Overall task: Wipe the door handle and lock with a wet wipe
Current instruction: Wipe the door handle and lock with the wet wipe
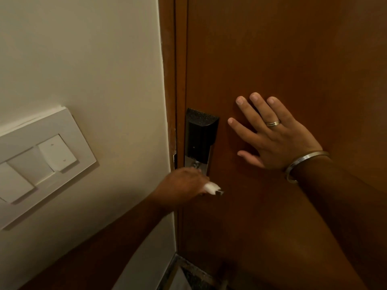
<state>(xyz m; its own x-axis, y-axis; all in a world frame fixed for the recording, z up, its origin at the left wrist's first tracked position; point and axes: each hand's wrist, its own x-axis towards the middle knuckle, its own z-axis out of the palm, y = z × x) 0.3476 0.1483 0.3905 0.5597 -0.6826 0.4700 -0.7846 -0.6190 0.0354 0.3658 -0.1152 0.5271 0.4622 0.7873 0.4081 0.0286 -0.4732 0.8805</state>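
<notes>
Nearest, the left hand [184, 183] is closed around the handle [219, 192] with the wipe [212, 187] bunched in its fist; only the handle's metal tip shows, poking out toward 3 o'clock, so its long axis likely runs level. The lock [201, 139] stands upright just at 12 o'clock from that fist, nearly touching it, so the left hand is the nearer. Farther, at 2 o'clock, the right hand [276, 137] lies flat and spread on the door [293, 49], holding nothing.

2 hands [276, 139] [184, 183], 1 wipe [211, 187], 1 lock [200, 139], 1 door [293, 49], 1 switch plate [31, 164] w/ 3 switches, 1 ring [273, 123], 1 bangle [303, 164].
</notes>
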